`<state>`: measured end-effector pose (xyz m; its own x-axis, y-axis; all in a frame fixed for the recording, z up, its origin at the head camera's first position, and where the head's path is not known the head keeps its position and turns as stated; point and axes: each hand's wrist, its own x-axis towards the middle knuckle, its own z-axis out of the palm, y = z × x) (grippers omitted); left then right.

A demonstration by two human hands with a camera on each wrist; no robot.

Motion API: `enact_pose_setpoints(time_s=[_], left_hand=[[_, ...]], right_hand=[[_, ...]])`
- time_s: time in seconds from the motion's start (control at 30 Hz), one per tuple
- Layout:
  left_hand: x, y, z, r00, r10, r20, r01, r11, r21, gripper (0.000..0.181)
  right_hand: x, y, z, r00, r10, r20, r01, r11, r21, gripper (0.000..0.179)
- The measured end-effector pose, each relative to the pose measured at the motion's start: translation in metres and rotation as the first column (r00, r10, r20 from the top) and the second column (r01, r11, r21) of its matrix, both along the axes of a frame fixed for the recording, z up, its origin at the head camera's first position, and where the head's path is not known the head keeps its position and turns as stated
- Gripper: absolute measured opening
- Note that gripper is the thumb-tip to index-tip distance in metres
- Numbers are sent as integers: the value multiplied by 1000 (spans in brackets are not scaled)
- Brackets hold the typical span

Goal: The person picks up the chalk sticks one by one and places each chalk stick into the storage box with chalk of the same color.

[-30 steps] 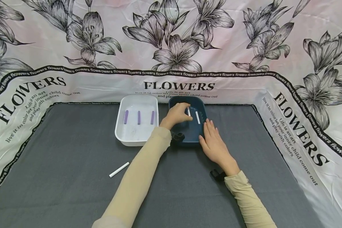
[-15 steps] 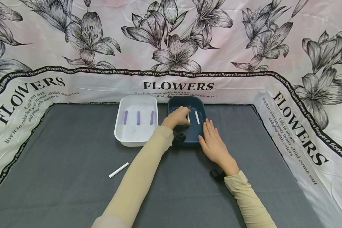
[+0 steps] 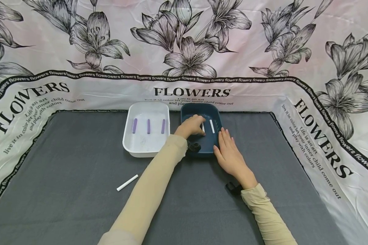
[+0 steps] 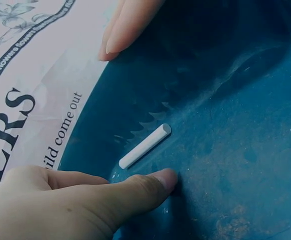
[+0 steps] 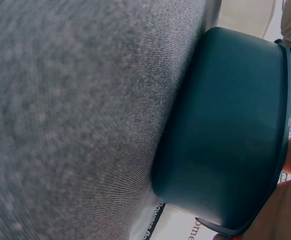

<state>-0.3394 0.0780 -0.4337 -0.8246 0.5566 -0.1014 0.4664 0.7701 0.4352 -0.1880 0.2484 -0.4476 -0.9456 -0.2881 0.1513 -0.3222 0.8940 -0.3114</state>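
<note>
In the head view my left hand [image 3: 189,126] is inside the dark blue tray [image 3: 207,146]. Its thumb and finger pinch a white chalk stick [image 3: 203,127] low over the tray's floor, mostly covered by the hand. A second white chalk stick [image 3: 212,126] lies just to the right, apart from the hand; the left wrist view shows one loose white chalk [image 4: 145,146] near the tray's wall. My right hand [image 3: 231,153] rests along the tray's right rim with its fingers straight. From the right wrist, the tray's outer side [image 5: 225,125] fills much of the view.
A white tray [image 3: 142,148] stands directly left of the blue one, holding three purple chalk sticks [image 3: 148,126] set apart in a row. Another white chalk stick [image 3: 127,183] lies on the grey cloth [image 3: 79,204] beside my left forearm. Flower-printed fabric [image 3: 190,51] rises behind.
My left hand has lowered the white chalk toward the blue tray's floor, then stayed almost still over the last half second. The right hand has kept its place on the rim.
</note>
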Motion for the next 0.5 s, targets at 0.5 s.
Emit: enact_pose_setpoints(time_s=[0.5], left_hand=[[1, 1, 0, 1000, -10, -11, 10, 1000, 26, 71]], right_hand=[[0, 0, 2, 1000, 1, 9, -1, 1000, -2, 65]])
